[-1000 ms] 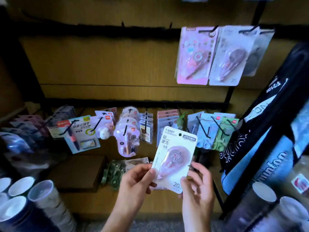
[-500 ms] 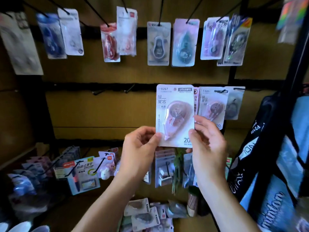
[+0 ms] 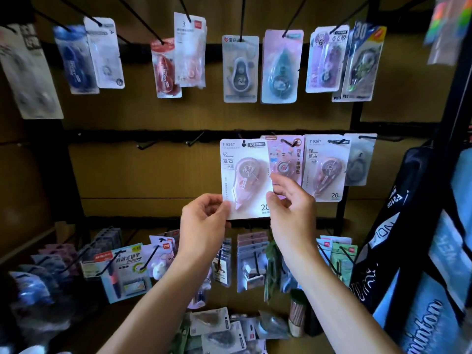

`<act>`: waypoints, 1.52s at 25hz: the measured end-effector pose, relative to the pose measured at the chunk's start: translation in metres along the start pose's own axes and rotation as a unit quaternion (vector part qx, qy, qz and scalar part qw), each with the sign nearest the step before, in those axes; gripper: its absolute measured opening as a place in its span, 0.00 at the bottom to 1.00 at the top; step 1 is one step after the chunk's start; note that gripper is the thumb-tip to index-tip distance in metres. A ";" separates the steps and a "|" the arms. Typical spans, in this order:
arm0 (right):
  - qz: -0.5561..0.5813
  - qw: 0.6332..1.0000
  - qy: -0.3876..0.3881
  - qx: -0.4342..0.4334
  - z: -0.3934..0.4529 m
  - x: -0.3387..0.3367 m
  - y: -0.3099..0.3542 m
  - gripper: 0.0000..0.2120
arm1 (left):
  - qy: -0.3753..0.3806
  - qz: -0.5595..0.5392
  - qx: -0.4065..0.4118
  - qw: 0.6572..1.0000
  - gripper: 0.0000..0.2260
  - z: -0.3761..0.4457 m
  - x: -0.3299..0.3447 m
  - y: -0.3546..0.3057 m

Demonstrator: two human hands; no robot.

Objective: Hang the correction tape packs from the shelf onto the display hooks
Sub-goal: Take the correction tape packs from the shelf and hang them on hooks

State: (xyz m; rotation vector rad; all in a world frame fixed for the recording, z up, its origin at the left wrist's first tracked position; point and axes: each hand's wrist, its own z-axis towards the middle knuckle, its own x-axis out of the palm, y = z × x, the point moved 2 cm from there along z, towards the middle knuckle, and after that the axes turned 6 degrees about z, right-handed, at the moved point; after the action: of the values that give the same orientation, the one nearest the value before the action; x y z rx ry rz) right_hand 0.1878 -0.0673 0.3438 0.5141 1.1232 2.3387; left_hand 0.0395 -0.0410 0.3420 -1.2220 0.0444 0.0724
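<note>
A white correction tape pack (image 3: pixel 245 175) with a pink dispenser is held up against the middle display rail. Its hang hole sits at a black hook tip (image 3: pixel 244 143). My left hand (image 3: pixel 204 221) pinches the pack's lower left corner. My right hand (image 3: pixel 291 203) pinches its right edge. Just to the right hang a pink pack (image 3: pixel 287 157) and a matching white pack (image 3: pixel 325 167). Several loose packs (image 3: pixel 217 328) lie on the shelf below.
Bare hooks (image 3: pixel 194 141) stick out of the middle rail to the left. Several packs (image 3: pixel 240 69) hang on the top row. More stationery (image 3: pixel 122 269) hangs on the low hooks. Dark bags (image 3: pixel 413 238) crowd the right side beside a black frame post (image 3: pixel 355 118).
Both hands raised the pack from low over the shelf up to the middle rail. Its hole now meets the hook left of the pink pack.
</note>
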 end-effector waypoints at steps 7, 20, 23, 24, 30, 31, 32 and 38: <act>-0.054 0.998 -0.002 0.038 0.026 0.022 -0.022 0.14 | -0.007 -0.016 -0.065 0.998 0.04 0.028 0.003 0.006; 0.035 0.987 -0.102 0.123 -0.010 0.019 -0.083 0.12 | -0.008 -0.020 -0.137 0.990 0.06 0.021 -0.004 0.065; 0.112 0.965 -0.147 0.188 -0.074 0.003 -0.119 0.11 | 0.001 -0.059 -0.173 0.983 0.06 -0.029 -0.003 0.116; 0.111 0.963 -0.138 0.205 -0.096 0.002 -0.136 0.11 | 0.002 -0.066 -0.193 0.979 0.06 -0.043 0.000 0.136; -0.077 0.908 -0.008 0.413 -0.209 -0.011 -0.263 0.09 | 0.014 -0.013 -0.404 0.914 0.08 -0.109 -0.009 0.260; -0.100 0.884 0.023 0.456 -0.222 -0.017 -0.278 0.07 | 0.015 0.004 -0.431 0.902 0.08 -0.115 -0.015 0.280; -0.119 0.861 0.049 0.492 -0.232 -0.022 -0.290 0.06 | 0.014 0.020 -0.455 0.890 0.09 -0.121 -0.022 0.298; -0.166 0.799 0.097 0.570 -0.246 -0.021 -0.367 0.04 | -0.014 0.069 -0.513 0.855 0.10 -0.114 -0.046 0.387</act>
State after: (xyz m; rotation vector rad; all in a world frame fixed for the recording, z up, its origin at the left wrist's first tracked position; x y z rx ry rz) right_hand 0.1726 -0.0322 -0.0967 0.3913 2.4503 1.2016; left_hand -0.0369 -0.0180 -0.0563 -2.2953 0.0725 0.2629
